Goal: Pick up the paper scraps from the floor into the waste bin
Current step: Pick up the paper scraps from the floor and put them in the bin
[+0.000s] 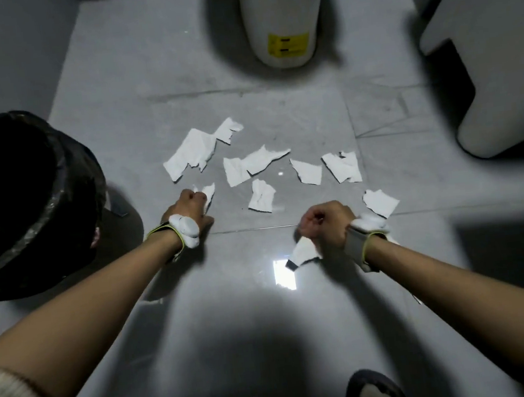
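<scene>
Paper scraps: torn white pieces lie scattered on the floor in a loose band across the middle of the view; the largest scrap (192, 152) is far left, a creased pair (252, 167) sits at centre, a small crumpled one (262, 196) lies nearer, and two more (308, 171) (343, 166) lie to the right, with another (380, 202) just beyond the right wrist.
Waste bin: a round bin lined with a black bag (44, 201) stands at the left, mouth open and dark inside, well apart from most scraps.
Floor: glossy pale grey tiles (234, 314) with visible joint lines, faint scuffs and a bright square reflection of a light near the right hand.
Room: a white cylindrical appliance with a yellow label (282, 18) stands at the far centre; a white cabinet-like unit (497, 76) fills the far right; grey wall at far left.
Left hand: the left hand (190, 209) reaches down to the floor, knuckles up, fingers closed on a small scrap (208, 192) at the band's near-left edge.
Right hand: the right hand (326, 224) is a closed fist, lower right of centre, clamped on a scrap (305, 252) that hangs below it.
Wrists: each carries a strap with white padding.
Feet: dark slippers (376, 393) show at the near edge.
</scene>
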`<action>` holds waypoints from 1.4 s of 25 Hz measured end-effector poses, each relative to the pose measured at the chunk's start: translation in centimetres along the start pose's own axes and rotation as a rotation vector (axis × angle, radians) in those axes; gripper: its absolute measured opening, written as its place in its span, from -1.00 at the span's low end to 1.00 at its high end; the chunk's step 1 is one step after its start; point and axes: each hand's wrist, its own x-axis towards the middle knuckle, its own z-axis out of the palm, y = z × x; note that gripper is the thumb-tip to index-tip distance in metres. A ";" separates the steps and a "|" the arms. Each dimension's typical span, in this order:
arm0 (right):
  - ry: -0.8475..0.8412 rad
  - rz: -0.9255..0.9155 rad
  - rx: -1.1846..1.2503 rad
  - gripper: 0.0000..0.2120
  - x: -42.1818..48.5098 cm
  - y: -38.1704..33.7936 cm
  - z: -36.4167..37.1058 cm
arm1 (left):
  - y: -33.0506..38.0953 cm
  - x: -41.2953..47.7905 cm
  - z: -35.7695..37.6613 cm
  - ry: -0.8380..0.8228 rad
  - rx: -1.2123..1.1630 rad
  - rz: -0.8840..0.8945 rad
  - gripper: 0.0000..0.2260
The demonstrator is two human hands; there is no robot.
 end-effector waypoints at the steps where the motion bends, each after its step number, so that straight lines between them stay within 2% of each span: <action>1: -0.003 -0.011 0.040 -0.87 0.1 -0.8 0.9 | 0.0 -0.2 0.3 0.014 0.001 0.004 -0.56; 3: -0.028 -0.035 0.015 -0.88 0.4 -1.9 2.6 | -0.1 -0.6 0.7 0.068 -0.053 0.014 -0.87; 4: -0.015 -0.065 -0.073 -0.82 0.6 -2.1 3.4 | -0.4 -0.9 0.9 0.082 -0.083 0.020 -0.96; 6: -0.010 -0.098 -0.286 -0.63 0.5 -1.9 4.1 | -0.4 -1.3 1.5 0.089 -0.056 0.045 -0.90; 8: -0.084 -0.095 -0.458 -0.44 0.2 -1.5 4.5 | -0.1 -1.7 1.8 0.116 0.011 0.051 -0.87; 10: -0.139 -0.068 -0.560 -0.39 0.0 -0.9 4.9 | -0.1 -2.3 1.2 0.160 -0.017 0.048 -0.86; 12: -0.144 -0.075 -0.527 -0.54 -0.2 -0.1 5.0 | 0.7 -2.9 -0.3 0.192 -0.151 0.047 -0.89; 14: -0.163 -0.147 -0.486 -0.83 -0.1 -0.4 5.2 | 1.8 -4.0 -2.9 0.236 -0.315 0.036 -0.90; 17: -0.190 -0.180 -0.557 -0.84 0.3 -0.9 5.4 | 4.1 -6.1 -7.8 0.296 -0.526 0.049 -0.94; 19: -0.176 -0.184 -0.480 -0.84 0.5 -1.3 5.7 | 4.4 -7.9 -12.0 0.402 -0.561 0.139 -0.90; 22: -0.071 -0.153 -0.137 -0.87 0.6 -5.3 6.5 | 2.4 -10.9 -18.2 0.686 -0.712 0.280 -0.92; 24: -0.016 -0.189 0.072 -0.85 1.1 -10.5 6.7 | -0.5 -12.5 -20.5 0.845 -0.809 0.217 -0.88; 25: -0.008 -0.241 0.193 -0.83 1.3 -13.7 6.5 | -2.1 -13.2 -20.9 0.894 -0.779 0.149 -0.87; 27: 0.018 -0.439 0.421 -0.82 1.6 -20.3 5.6 | -5.8 -14.2 -20.5 0.905 -0.598 -0.017 -0.90; 29: 0.048 -0.657 0.596 -0.85 1.2 -27.1 4.8 | -9.4 -15.2 -19.1 0.770 -0.414 -0.169 -0.90; 31: 0.032 -0.785 0.710 -0.84 0.5 -32.5 5.2 | -12.0 -16.1 -17.6 0.608 -0.323 -0.305 -0.86; 33: -0.018 -0.829 0.672 -0.86 -0.3 -36.3 6.9 | -13.3 -17.2 -17.2 0.634 -0.297 -0.398 -0.82; 35: -0.101 -0.812 0.350 -0.92 -0.8 -37.7 8.4 | -13.4 -17.8 -17.6 0.749 -0.287 -0.408 -0.77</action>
